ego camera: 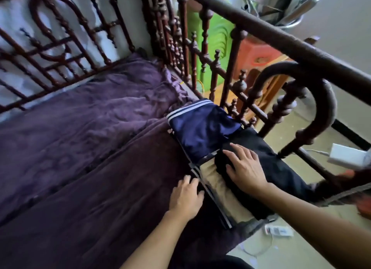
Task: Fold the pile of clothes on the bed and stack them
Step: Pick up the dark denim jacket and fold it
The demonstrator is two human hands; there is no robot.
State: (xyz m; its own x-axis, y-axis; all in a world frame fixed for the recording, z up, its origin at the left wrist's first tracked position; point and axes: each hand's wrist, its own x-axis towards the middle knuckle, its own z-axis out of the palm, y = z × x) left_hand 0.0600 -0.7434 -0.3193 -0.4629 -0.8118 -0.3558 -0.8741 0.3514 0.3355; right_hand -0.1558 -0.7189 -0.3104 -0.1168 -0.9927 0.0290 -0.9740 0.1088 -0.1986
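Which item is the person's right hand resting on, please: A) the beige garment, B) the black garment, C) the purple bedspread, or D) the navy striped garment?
B: the right hand lies flat, fingers spread, on the black garment, next to the folded navy striped garment.

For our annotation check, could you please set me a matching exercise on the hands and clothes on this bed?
1 right hand
2 left hand
3 navy striped garment
4 beige garment

a folded beside the bed railing
b flat on the black garment
c partly under the black garment
d on the purple blanket, at the stack's edge

Pairs: 1-b, 2-d, 3-a, 4-c
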